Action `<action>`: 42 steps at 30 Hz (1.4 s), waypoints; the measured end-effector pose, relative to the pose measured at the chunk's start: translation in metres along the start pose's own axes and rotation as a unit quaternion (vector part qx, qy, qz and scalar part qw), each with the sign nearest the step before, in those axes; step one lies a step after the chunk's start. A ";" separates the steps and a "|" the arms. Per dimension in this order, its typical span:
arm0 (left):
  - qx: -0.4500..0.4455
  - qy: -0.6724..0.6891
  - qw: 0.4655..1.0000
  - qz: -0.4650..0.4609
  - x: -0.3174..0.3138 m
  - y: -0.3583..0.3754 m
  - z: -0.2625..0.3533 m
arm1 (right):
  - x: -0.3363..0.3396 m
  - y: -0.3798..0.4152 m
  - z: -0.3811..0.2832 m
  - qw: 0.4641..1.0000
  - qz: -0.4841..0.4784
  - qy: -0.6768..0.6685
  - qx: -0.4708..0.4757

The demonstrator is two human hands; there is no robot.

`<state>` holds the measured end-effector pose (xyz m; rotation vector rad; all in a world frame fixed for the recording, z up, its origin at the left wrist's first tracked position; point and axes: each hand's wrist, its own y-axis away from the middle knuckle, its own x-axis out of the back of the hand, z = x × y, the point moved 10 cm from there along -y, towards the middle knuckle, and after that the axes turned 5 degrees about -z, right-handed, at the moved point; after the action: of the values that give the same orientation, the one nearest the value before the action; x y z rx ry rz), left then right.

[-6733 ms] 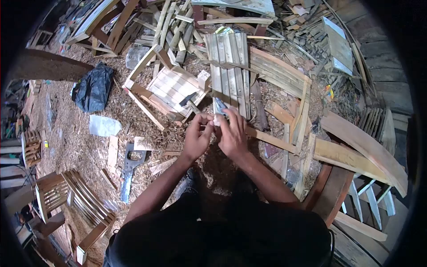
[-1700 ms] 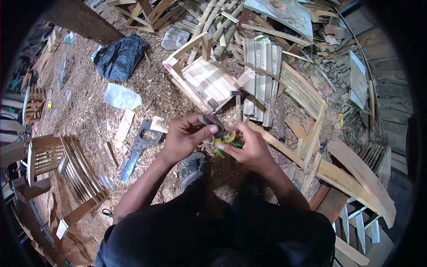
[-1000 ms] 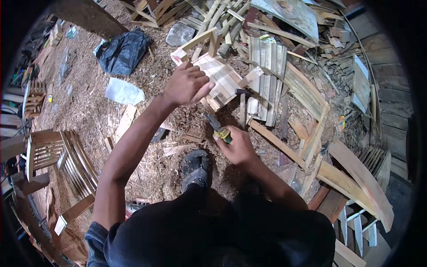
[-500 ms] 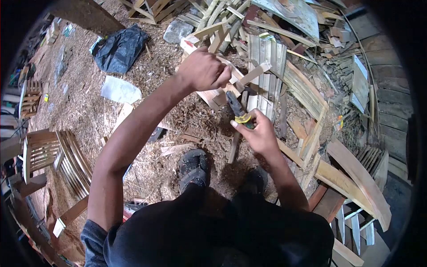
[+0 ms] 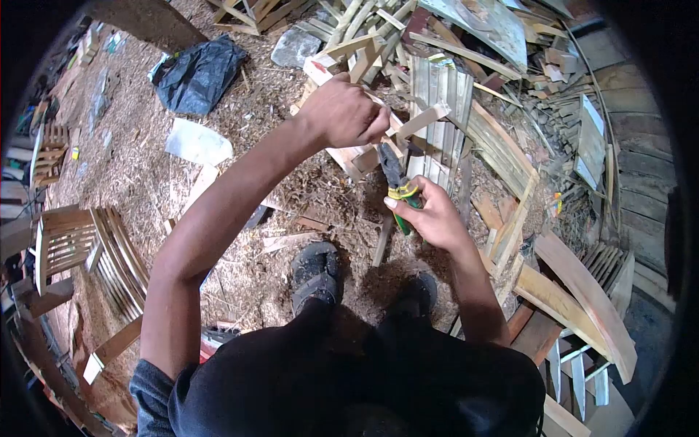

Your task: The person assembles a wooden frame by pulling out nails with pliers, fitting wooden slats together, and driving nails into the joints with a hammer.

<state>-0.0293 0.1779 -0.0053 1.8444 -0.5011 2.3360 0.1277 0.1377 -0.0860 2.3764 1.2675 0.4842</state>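
Observation:
My right hand is closed around pliers with dark metal jaws and green-and-yellow handles. The jaws point up toward the wooden frame, a pale assembly of joined pieces in front of me. Just left of the jaws, my left hand is curled into a fist above that frame; whatever its fingers grip is hidden beneath the hand. A pale wooden slat sticks out to the right of the fist.
Wood shavings cover the ground around my shoes. A black plastic bag and a white sheet lie at left. Slatted wooden pieces stand at far left. Scrap wood and curved boards are piled on the right.
The pliers have turned slightly in my right hand, and their green handles now show more. My left fist has shifted a little to the right.

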 end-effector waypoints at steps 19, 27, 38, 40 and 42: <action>0.001 -0.015 1.000 -0.017 -0.002 0.000 0.000 | -0.006 -0.007 -0.024 0.994 -0.011 0.014 0.110; 0.024 0.014 0.999 -0.043 -0.002 0.004 -0.009 | -0.034 -0.012 -0.015 0.989 -0.053 0.128 0.048; 0.062 0.016 0.989 -0.132 -0.017 0.000 -0.019 | -0.037 0.011 -0.030 0.787 0.133 0.586 0.141; 0.053 0.009 0.990 -0.127 -0.018 -0.003 -0.018 | -0.048 0.022 -0.024 0.766 0.119 0.589 0.229; 0.026 0.001 0.993 -0.118 -0.021 -0.004 -0.015 | -0.054 0.023 0.009 0.797 0.091 0.559 0.211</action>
<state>-0.0364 0.1889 -0.0279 1.8125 -0.2088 2.2129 0.1192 0.0790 -0.0879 2.5882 1.6866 2.0852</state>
